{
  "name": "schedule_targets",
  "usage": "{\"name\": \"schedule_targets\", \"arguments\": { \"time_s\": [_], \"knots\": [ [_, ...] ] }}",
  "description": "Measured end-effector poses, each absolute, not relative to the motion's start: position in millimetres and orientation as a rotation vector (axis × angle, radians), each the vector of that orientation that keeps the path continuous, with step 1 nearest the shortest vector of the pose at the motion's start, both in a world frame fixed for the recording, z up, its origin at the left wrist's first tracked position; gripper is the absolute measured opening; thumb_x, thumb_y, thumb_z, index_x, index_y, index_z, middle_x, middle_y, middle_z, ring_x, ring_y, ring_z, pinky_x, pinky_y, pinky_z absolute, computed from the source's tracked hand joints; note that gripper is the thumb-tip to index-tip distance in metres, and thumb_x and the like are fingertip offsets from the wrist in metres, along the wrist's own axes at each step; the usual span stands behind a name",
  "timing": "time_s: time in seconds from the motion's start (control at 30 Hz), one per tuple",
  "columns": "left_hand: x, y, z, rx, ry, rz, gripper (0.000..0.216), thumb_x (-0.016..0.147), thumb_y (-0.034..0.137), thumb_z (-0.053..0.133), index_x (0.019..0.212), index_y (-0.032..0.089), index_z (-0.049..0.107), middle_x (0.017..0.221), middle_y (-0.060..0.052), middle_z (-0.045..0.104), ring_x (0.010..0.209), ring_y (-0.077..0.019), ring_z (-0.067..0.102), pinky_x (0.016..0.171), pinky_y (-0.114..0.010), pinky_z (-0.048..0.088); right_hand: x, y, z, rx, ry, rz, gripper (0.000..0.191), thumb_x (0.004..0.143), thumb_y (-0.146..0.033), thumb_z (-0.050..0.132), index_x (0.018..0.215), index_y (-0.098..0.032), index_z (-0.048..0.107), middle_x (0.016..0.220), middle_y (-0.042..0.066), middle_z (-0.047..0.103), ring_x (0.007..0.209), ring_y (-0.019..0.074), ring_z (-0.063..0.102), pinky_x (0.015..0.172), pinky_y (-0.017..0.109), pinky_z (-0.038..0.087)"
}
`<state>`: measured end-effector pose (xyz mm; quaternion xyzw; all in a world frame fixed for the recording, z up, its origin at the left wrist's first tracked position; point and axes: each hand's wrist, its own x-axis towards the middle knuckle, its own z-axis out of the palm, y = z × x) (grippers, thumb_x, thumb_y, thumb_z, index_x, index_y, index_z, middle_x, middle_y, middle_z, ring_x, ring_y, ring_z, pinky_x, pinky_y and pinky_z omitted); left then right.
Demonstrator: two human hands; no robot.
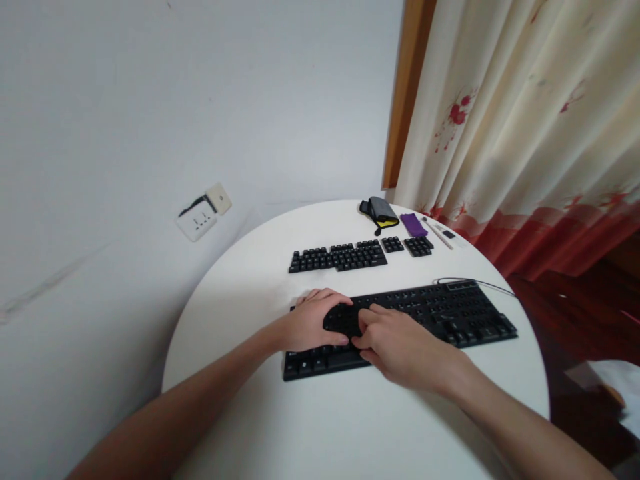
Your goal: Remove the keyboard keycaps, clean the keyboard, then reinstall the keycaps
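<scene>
A black keyboard (410,305), most of its keycaps off, lies on a round white table (320,427). My left hand (313,323) rests on its left part, with thumb and forefinger spread apart and touching it. Over the middle of the keyboard, my right hand (395,340) is closed, its fingertips pinched down at the keys close to my left thumb. Whatever is in the pinch is hidden. Behind the keyboard, loose black keycaps stand in rows: a wide block (340,257), a small block (393,245) and a number-pad block (419,247).
At the back right lie a folded grey cloth (383,210), a purple cloth (414,225) and a thin white brush-like stick (439,233). The keyboard's cable (470,280) runs off the right edge. A wall (150,100) stands behind, a curtain (500,133) to the right.
</scene>
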<state>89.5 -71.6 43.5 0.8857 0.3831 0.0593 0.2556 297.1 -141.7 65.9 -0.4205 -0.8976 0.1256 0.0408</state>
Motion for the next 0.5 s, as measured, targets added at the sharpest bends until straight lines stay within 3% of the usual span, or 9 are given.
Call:
{"name": "schedule_targets", "arguments": {
  "time_s": [0.13,0.33,0.5],
  "knots": [
    [90,-72,44,2.409,1.063,0.14,0.059,0.071,0.042,0.075,0.126,0.035,0.054,0.13,-0.002,0.055,0.124,-0.0317,0.045,0.105,-0.048,0.033,293,-151,68,-1.359,-2.793,0.36,0.023,0.09,-0.02,0.053,0.096,-0.017,0.075,0.095,0.013,0.065,0.091,0.0272,0.055,0.077,0.038,0.043],
    [89,-73,47,2.428,1.008,0.105,0.057,0.078,0.042,0.069,0.131,0.033,0.05,0.136,-0.004,0.051,0.128,-0.0304,0.044,0.109,-0.048,0.032,295,-148,68,-1.379,-2.792,0.389,0.021,0.089,-0.021,0.054,0.088,-0.016,0.075,0.092,0.013,0.067,0.09,0.0268,0.057,0.073,0.035,0.041],
    [90,-84,42,2.515,0.968,0.054,0.105,0.065,0.06,0.076,0.151,0.027,0.025,0.157,-0.014,0.026,0.142,-0.0397,0.023,0.115,-0.054,0.021,313,-123,67,-1.368,-2.519,0.513,0.027,0.093,-0.026,0.051,0.077,-0.019,0.071,0.081,0.007,0.07,0.078,0.0193,0.061,0.071,0.029,0.04]
  ]
}}
